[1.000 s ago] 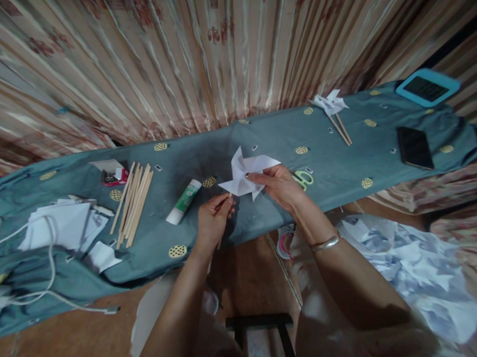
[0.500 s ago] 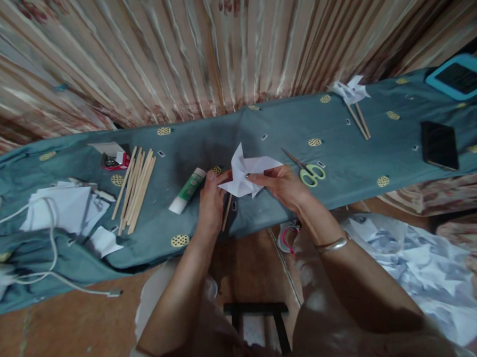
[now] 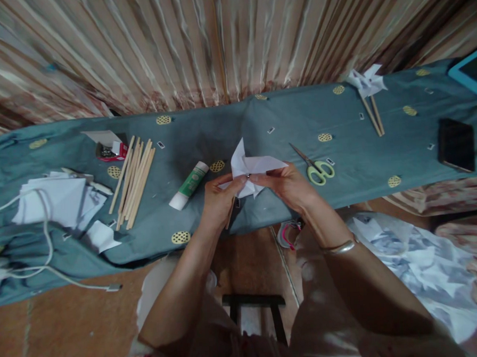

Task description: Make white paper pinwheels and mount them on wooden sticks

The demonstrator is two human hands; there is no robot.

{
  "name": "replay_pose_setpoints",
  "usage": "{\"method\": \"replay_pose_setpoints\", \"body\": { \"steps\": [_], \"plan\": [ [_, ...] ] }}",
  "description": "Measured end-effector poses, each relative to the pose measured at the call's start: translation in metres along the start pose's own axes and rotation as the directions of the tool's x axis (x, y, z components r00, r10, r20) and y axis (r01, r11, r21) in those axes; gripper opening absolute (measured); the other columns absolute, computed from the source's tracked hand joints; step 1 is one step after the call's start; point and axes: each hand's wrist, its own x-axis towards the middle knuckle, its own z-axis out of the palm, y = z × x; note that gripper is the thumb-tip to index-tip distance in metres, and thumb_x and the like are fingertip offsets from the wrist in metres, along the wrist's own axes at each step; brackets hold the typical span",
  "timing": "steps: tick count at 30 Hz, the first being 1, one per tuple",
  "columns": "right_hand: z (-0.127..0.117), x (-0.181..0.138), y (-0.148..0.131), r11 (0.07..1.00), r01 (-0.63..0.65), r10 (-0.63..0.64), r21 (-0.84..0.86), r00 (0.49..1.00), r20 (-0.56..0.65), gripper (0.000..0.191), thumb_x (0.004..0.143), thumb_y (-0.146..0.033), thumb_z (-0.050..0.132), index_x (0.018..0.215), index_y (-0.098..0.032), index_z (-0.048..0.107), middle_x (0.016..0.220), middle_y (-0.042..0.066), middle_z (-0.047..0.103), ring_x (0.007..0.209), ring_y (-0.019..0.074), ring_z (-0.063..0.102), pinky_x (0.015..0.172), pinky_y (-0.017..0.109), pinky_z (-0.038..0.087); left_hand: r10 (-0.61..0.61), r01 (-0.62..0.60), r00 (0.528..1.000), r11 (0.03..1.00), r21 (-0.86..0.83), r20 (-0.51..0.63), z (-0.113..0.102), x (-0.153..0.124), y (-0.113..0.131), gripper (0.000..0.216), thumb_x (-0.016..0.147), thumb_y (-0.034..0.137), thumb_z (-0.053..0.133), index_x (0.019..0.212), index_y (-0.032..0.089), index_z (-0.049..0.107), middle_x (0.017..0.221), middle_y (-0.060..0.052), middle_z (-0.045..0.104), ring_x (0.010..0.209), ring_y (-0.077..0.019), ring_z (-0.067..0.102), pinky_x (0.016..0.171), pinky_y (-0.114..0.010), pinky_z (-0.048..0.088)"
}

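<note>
White folded paper pinwheel (image 3: 251, 168) now sits pinched between both our hands above the teal cloth (image 3: 291, 117); our left hand (image 3: 218, 201) has come up, closing fingers on it and a thin wooden stick (image 3: 230, 215). Our right hand (image 3: 287, 185) grips its crisp, pointed vanes.

Single head-worn camera, looking forward and down — close above the cloth-covered table (image 3: 259, 119)

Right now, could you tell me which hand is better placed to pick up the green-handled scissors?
Probably the right hand: the green-handled scissors lie just beside it, while the left hand sits farther away, across the white paper pinwheel.
</note>
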Motion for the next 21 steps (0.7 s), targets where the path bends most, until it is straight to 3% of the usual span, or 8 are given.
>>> {"method": "replay_pose_setpoints", "body": {
  "steps": [7,15,21],
  "plan": [
    [0.0012,-0.001,-0.0013,1.0,-0.001,0.001,0.024,1.0,-0.002,0.039,0.047,-0.033,0.092,0.081,-0.021,0.078,0.074,-0.001,0.075,0.073,0.017,0.069,0.077,0.031,0.055,-0.022,0.022,1.0,0.999,-0.031,0.006,-0.0004,0.0011,-0.0015,0.03,0.049,0.031,0.09,0.071,0.014,0.077,0.063,-0.002,0.073,0.057,-0.0119,0.062,0.058,-0.022,0.046],
    [0.0002,-0.0011,0.0031,1.0,0.017,-0.017,0.01,0.999,-0.035,0.033,0.052,-0.037,0.09,0.078,-0.022,0.077,0.079,0.001,0.075,0.077,0.0179,0.068,0.079,0.033,0.054,-0.002,-0.001,0.998,0.999,-0.041,-0.069,0.0015,0.0022,-0.0024,0.029,0.05,0.029,0.088,0.071,0.014,0.076,0.067,-0.002,0.074,0.061,-0.014,0.065,0.065,-0.027,0.05],
    [-0.0048,-0.0047,0.0039,0.99,0.129,-0.139,-0.061,0.966,-0.218,0.028,0.052,-0.038,0.09,0.066,-0.023,0.071,0.074,-0.001,0.072,0.071,0.0148,0.063,0.076,0.032,0.052,0.011,-0.022,0.991,0.996,-0.082,-0.131,0.0019,0.0049,-0.0059,0.029,0.049,0.027,0.087,0.071,0.014,0.074,0.066,-0.002,0.073,0.062,-0.0148,0.066,0.069,-0.029,0.051]
  ]
}}
